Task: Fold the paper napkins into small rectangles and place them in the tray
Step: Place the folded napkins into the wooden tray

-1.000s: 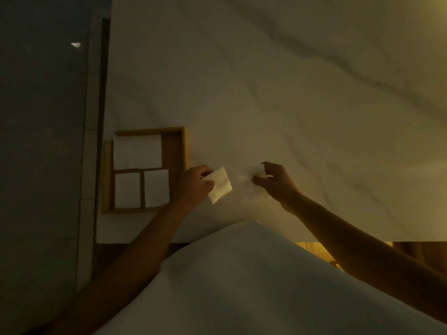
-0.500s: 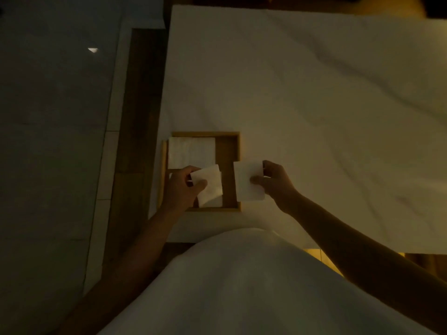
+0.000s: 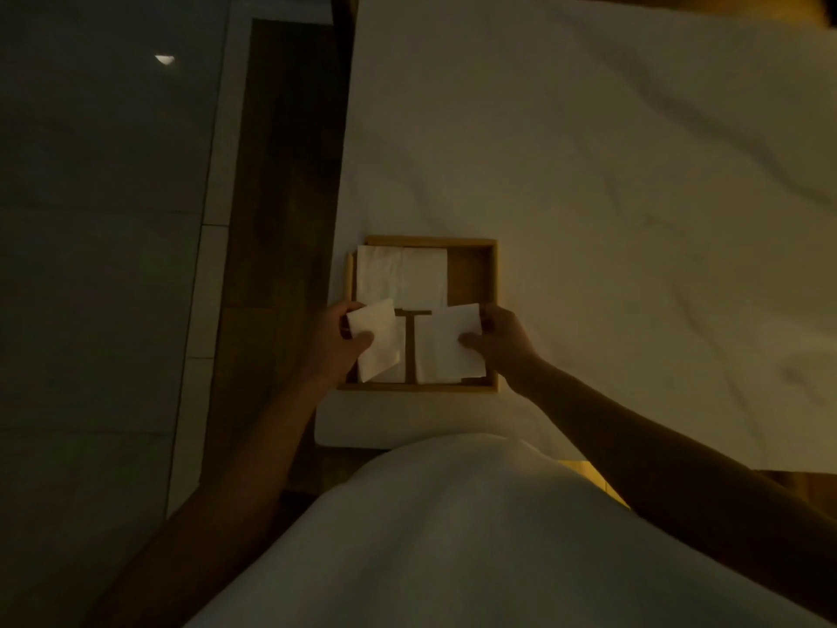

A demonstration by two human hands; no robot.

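The light is dim and yellowish. A wooden tray (image 3: 493, 310) stands near the left front corner of a pale marble table (image 3: 611, 174), and both hands of the person are over its front part. The left hand (image 3: 335, 342) pinches a small folded napkin (image 3: 378, 337) between the thumb and the fingers; this napkin is tilted and is held over the front left compartment, where another folded napkin (image 3: 392, 371) already lies below it. The right hand (image 3: 502, 342) grips a second folded napkin (image 3: 457, 342) by its right edge, with the thumb on top, over the front right compartment. A further white napkin (image 3: 423, 355) shows under it on the left side, but it is not possible to tell if the held one touches it. A thin wooden divider (image 3: 410, 346) separates the 2 front compartments, and it is visible between the 2 held napkins. In the rear part of the tray lies a larger white napkin (image 3: 401, 276), which covers the left and the middle of that part, while the right portion shows bare wood. At the bottom, the white garment (image 3: 453, 537) of the person fills the view, and on the left side there is a dark floor (image 3: 90, 265).
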